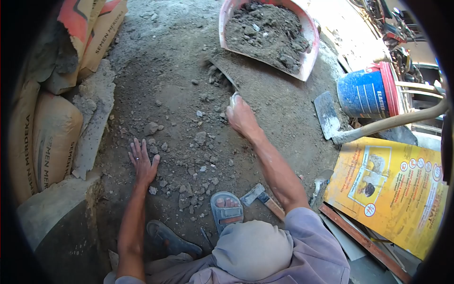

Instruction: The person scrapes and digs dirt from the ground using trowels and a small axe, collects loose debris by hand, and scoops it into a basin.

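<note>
My right hand [241, 116] is closed around the handle end of a trowel [223, 73]. Its thin blade, partly blurred, stands edge-on to the ground among loose dirt and small stones. Just beyond it sits a pink-red dustpan [309, 40], heaped with dark soil and rubble [265, 33]. My left hand [143, 162] lies on the dirt floor, palm down with fingers spread, holding nothing. Between my hands are scattered stones and broken chunks [200, 137].
Cement bags [54, 137] and a broken slab [94, 118] line the left. To the right are a blue bucket [362, 94], a hoe [326, 111], a yellow printed sheet [388, 189] and another trowel [321, 182]. A hammer [260, 196] lies by my sandalled foot [227, 213].
</note>
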`<state>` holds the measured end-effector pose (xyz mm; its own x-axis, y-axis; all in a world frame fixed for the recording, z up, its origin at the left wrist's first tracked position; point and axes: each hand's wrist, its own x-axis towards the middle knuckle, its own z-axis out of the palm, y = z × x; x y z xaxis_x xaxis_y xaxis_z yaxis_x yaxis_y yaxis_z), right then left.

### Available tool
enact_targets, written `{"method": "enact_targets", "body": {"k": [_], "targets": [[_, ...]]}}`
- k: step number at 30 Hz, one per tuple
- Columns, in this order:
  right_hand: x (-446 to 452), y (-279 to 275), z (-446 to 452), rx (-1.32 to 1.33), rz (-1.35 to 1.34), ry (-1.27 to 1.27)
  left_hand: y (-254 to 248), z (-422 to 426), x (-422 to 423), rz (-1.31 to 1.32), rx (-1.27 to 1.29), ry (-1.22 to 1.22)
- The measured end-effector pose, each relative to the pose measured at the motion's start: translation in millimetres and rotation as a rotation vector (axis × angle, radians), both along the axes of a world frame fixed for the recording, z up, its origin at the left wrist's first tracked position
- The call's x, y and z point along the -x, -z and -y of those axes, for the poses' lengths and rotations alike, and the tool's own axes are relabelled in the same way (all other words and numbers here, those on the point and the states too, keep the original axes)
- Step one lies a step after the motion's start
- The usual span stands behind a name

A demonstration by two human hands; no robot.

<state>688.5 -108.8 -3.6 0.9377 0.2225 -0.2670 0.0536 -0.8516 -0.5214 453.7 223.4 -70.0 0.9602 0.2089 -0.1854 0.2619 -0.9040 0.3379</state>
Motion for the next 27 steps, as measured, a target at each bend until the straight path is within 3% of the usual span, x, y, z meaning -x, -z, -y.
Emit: {"method": "enact_targets", "body": {"k": [1,3,5,6,9,11,12,17,21,23,25,27], "targets": [[3,-10,-2,-0.064,0.031,-0.126,1,-2,-2,0.01,-0.007,-0.013],[-4,-1,10,-0.098,0.056,-0.08,1,-2,0,-0.035,-0.003,-0.003],[-22,11,17,0.004,0.049,0.309,-4,-1,-1,-0.077,-0.007,-0.035],[-24,20,12,0.004,0.042,0.296,-3,-1,-1,-0.073,0.008,-0.028],[-26,28,-5,-0.004,0.043,0.156,-5,-3,0,-0.076,0.029,-0.021],[-13,11,-3,-0.043,-0.024,-0.227,-5,-3,-2,-0.078,0.053,-0.003],[-16,6,3,-0.05,-0.039,-0.298,-5,-4,-2,-0.086,0.052,-0.001],[-98,21,-26,-0.093,0.145,-0.161,-7,-2,0,-0.115,0.063,-0.025],[-97,27,-48,-0.025,0.165,-0.304,-6,-3,0,-0.116,0.078,-0.031],[-75,2,-38,0.056,0.005,-0.684,-4,-4,-1,-0.086,0.06,-0.016],[-72,-11,-19,0.038,0.055,-0.875,-4,-3,0,-0.078,0.068,-0.031],[-67,-12,-3,0.002,0.051,-0.553,-8,-5,-3,-0.128,0.089,-0.028]]}}
